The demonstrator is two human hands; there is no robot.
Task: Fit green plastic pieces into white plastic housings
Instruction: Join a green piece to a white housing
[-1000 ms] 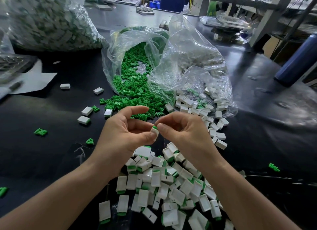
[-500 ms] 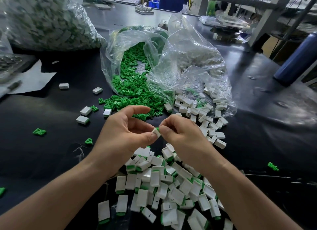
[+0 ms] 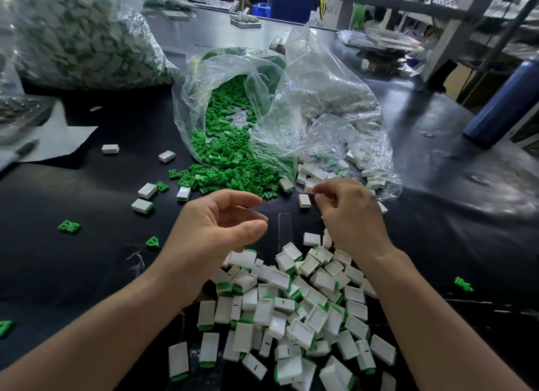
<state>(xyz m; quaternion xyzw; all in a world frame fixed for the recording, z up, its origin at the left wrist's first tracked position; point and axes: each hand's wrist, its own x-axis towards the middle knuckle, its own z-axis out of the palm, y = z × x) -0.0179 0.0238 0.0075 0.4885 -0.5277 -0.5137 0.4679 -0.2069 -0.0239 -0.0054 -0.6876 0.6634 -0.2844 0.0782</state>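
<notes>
The white housings (image 3: 316, 173) are small, hollow, stiff shells. They are surely very light, and smooth enough to skate on the desk (image 3: 73, 259). Take one by its two long flat sides and keep the open end free. They spill from the mouth of a clear bag (image 3: 335, 122) just ahead of your right hand (image 3: 350, 215). Its fingertips (image 3: 320, 188) are bunched at one housing on the edge of that spill, but whether they already pinch it cannot be told.

The green pieces (image 3: 230, 178) pour from the neighbouring bag (image 3: 198, 78) in a heap just beyond your left hand (image 3: 221, 230). That hand hangs loosely curled, thumb and forefinger apart, holding nothing. The pieces look rigid, ribbed and tiny, so pinch one by its wider end and let the narrow end lead into the shell. Either part may flick away if you squeeze it off-centre.

The finished pile (image 3: 291, 309) lies between your forearms. The desk is dark, glossy and flat, with strays scattered on it. A large full bag (image 3: 81, 35) stands at back left and a blue bottle (image 3: 507, 99) at right, well apart from your work.
</notes>
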